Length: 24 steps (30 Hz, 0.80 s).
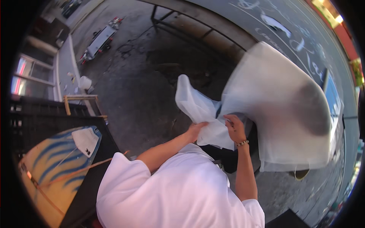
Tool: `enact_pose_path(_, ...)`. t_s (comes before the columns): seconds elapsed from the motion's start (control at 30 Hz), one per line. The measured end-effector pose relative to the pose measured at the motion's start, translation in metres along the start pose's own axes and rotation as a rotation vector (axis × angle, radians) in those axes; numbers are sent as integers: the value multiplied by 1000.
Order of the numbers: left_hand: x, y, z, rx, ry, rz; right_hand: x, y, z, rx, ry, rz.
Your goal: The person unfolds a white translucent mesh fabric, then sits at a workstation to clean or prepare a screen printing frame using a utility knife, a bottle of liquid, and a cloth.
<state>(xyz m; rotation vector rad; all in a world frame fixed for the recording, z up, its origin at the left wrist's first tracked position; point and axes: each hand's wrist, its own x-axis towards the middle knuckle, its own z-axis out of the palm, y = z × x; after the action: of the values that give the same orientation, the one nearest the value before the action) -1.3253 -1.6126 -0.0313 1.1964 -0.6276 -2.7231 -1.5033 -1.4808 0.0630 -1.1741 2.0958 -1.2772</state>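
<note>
Left grip (196, 131) clamped on translucent sheeting (285, 91), right grip (235, 128) unclear, metal-legged bench (213, 21) beyond, blue-striped board (57, 163) leftward

- We are seeing thin, translucent, plastic-looking sheeting (273, 102) at 3 o'clock, its milky surface looking smooth and matt.
- At 6 o'clock we are finding the shirt (182, 190): soft, matt cloth.
- At 8 o'clock we are noting a smooth-looking, faintly glossy board (62, 167).
- At 9 o'clock we are spotting a frame (81, 97) of bare, matt wood.
- At 10 o'clock we are viewing rough, matt, concrete-like floor (129, 81).
</note>
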Motion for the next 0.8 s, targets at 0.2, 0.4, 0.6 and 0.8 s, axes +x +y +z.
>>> enact_pose_path(0.2, 4, -35, -26, 741, 12, 300, 70, 78, 50, 313, -344, 473)
enact_pose_path(0.4, -60, -7, -20, 932, 89, 191, 80, 112, 67, 433, -167, 681)
enact_pose_path(0.6, -44, -20, -31, 717, -26, 158, 70, 150, 50, 455, 84, 795)
enact_pose_path(0.8, 22, -13, 21, 579, -194, 303, 64, 158, 26, 372, 90, 768)
